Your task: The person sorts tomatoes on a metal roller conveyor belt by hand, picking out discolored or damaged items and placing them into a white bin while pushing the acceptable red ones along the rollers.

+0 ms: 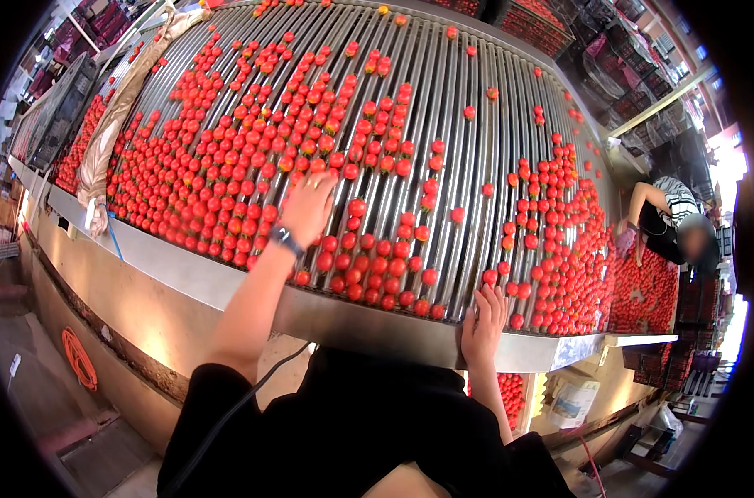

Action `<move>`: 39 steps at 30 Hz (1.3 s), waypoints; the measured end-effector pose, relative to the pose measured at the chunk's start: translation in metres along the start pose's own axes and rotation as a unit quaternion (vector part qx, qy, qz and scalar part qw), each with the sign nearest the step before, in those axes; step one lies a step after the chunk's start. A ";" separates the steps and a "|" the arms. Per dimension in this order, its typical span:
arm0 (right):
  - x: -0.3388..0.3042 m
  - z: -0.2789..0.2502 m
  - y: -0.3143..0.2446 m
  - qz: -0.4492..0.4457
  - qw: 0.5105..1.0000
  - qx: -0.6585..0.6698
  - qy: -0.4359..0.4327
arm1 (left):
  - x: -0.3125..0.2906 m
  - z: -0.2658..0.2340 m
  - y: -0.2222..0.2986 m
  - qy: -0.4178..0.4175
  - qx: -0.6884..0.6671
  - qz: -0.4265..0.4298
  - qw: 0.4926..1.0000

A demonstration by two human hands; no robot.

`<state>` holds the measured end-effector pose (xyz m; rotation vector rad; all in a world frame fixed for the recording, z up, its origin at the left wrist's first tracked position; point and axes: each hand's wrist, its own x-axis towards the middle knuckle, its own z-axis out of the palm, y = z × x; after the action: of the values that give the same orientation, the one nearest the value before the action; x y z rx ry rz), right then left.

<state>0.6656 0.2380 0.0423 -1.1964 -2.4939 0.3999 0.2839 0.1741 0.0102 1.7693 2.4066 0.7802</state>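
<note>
Hundreds of round, glossy red tomatoes (356, 207) lie across the long, shiny metal rollers (443, 100) before us, packed densely toward our left and right, with a sparser stretch between. We judge the step in hand to be looking over and sorting the fruit as it sits on this bed. Our left grip (309, 207), with a dark band (286, 241) at its wrist, reaches well in over the crowded fruit, palm down and fingers close together; we cannot tell whether it pinches a tomato, since the fingertips are hidden. Our right grip (483, 328) rests on the smooth grey metal rim (369, 328), fingers extended and a little apart, holding nothing, its tips just beside a tomato. As we see it, the next move calls for a light, selective pick with the left, without bruising or rolling the tomatoes packed around it.
</note>
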 end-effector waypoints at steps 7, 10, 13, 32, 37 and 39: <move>-0.005 -0.009 0.007 0.038 0.996 0.063 0.056 | 0.056 0.026 -0.023 -0.057 0.025 -0.041 0.997; -0.007 -0.013 -0.003 0.034 0.988 0.113 0.101 | 0.053 0.023 0.010 0.039 -0.088 -0.036 0.995; 0.000 -0.014 -0.018 0.009 0.977 0.184 0.109 | 0.031 0.033 0.048 0.023 -0.227 -0.025 0.973; -0.009 -0.001 0.027 0.047 0.969 0.235 -0.066 | -0.058 0.033 0.098 -0.141 -0.009 0.130 0.981; -0.009 0.003 0.032 0.036 0.973 0.226 0.024 | -0.054 0.023 0.099 -0.103 0.012 0.083 0.991; -0.013 0.003 0.039 0.052 0.969 0.238 0.038 | -0.068 0.020 0.101 -0.089 0.033 0.055 0.994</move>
<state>0.6988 0.2506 0.0218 -1.1159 -2.1027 0.9017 0.4030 0.1411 0.0192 1.9204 2.2624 0.5296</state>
